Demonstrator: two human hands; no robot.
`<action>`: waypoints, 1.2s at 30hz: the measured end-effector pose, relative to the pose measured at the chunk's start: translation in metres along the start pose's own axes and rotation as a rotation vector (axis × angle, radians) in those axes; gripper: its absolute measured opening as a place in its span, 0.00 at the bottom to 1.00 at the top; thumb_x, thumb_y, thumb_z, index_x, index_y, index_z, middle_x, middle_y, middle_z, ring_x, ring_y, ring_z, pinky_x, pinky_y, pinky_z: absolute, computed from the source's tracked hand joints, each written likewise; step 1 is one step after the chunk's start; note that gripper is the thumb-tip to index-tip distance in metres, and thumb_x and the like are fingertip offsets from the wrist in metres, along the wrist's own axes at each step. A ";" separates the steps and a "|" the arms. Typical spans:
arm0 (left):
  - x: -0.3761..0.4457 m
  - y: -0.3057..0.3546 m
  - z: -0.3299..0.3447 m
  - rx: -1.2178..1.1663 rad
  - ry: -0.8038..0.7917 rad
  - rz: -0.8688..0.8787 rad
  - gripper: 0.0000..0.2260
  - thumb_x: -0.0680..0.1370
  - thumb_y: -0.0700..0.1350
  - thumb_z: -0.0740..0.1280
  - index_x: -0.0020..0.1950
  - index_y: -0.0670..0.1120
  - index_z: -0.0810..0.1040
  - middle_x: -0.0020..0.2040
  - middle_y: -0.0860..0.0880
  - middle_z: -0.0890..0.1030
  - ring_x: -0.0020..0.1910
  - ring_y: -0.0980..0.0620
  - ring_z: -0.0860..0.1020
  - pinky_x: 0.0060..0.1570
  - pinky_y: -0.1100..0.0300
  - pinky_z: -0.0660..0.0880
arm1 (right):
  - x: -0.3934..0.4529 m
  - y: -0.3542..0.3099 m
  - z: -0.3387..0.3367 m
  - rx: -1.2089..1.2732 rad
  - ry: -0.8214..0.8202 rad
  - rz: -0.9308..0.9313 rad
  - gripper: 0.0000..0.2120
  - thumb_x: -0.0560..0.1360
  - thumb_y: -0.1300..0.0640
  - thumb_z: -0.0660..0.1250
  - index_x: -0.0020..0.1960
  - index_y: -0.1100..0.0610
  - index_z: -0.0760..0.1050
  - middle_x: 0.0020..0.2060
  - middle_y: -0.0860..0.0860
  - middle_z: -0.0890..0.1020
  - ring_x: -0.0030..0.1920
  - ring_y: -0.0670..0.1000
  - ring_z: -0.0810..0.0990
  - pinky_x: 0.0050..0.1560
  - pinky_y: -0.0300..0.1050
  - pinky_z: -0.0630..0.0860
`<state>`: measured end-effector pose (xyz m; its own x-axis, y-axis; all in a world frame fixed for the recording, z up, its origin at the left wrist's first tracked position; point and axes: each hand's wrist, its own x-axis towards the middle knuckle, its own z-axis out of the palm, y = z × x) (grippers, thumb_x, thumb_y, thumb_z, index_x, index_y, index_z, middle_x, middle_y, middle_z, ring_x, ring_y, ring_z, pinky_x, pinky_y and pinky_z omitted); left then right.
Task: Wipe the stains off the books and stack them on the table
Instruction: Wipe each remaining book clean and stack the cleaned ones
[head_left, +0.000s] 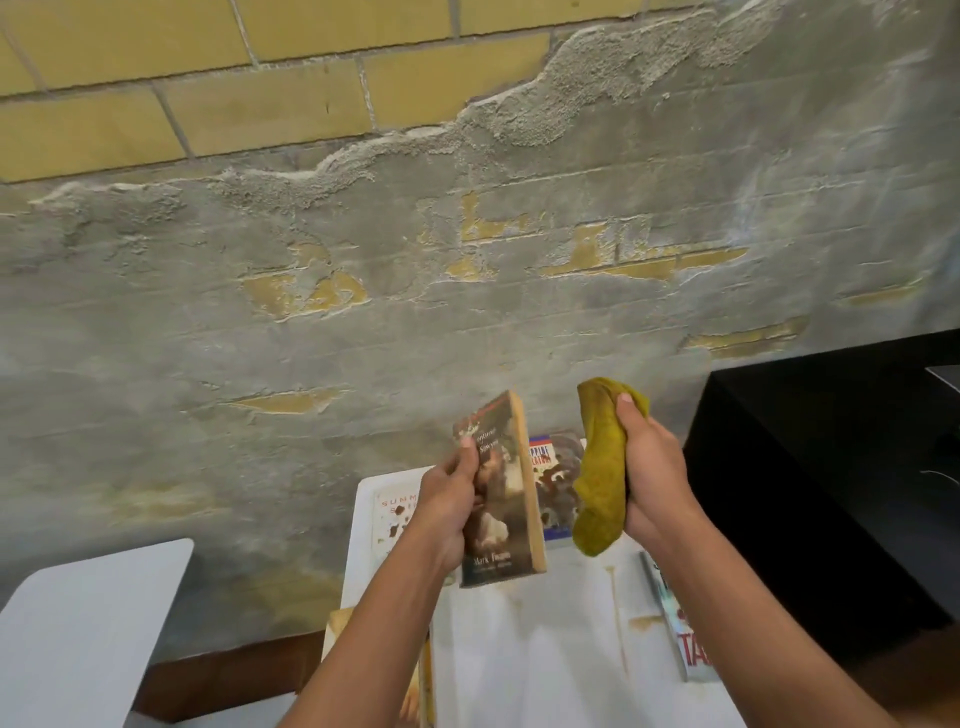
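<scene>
My left hand (447, 499) grips a brown paperback (501, 493) by its left edge and holds it upright above the white table (535, 639). My right hand (649, 467) grips a bunched mustard-yellow cloth (602, 467), just right of the book and not touching it. A stained white book (389, 512) lies flat behind my left hand. Another stained book with a blue title (558, 478) lies between the paperback and the cloth. A book with red lettering (680, 634) lies at the table's right edge, partly under my right forearm. One more book edge (423, 691) shows under my left forearm.
Brown streaks (618, 613) mark the table top. A black cabinet (831, 467) stands close on the right. A second white surface (88, 623) sits lower left, with a gap between. A rough plaster and brick wall (363, 260) rises right behind the table.
</scene>
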<state>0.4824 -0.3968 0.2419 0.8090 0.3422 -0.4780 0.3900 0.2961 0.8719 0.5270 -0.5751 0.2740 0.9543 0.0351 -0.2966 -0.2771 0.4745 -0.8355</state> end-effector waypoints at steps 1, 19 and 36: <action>0.006 -0.011 -0.006 0.017 0.051 -0.003 0.21 0.81 0.60 0.62 0.54 0.43 0.82 0.44 0.43 0.87 0.42 0.43 0.86 0.46 0.44 0.83 | -0.001 0.004 0.000 -0.008 -0.005 0.019 0.12 0.82 0.47 0.64 0.55 0.55 0.77 0.40 0.59 0.82 0.34 0.55 0.84 0.32 0.49 0.80; 0.004 -0.183 -0.070 0.770 0.311 -0.143 0.18 0.83 0.57 0.61 0.62 0.45 0.76 0.49 0.47 0.82 0.44 0.48 0.80 0.40 0.56 0.74 | 0.008 0.038 -0.010 -0.112 0.035 0.157 0.17 0.79 0.45 0.67 0.59 0.57 0.78 0.51 0.63 0.85 0.50 0.64 0.85 0.51 0.69 0.80; -0.002 -0.193 -0.058 1.151 0.338 -0.140 0.25 0.82 0.40 0.61 0.75 0.53 0.55 0.50 0.48 0.81 0.42 0.48 0.76 0.39 0.53 0.71 | 0.009 0.045 -0.030 -0.076 0.023 0.177 0.15 0.81 0.48 0.65 0.62 0.56 0.76 0.49 0.60 0.86 0.49 0.61 0.86 0.50 0.64 0.82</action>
<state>0.3796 -0.4026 0.0684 0.6392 0.6379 -0.4295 0.7679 -0.5595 0.3119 0.5199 -0.5802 0.2199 0.8875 0.0920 -0.4516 -0.4489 0.3951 -0.8015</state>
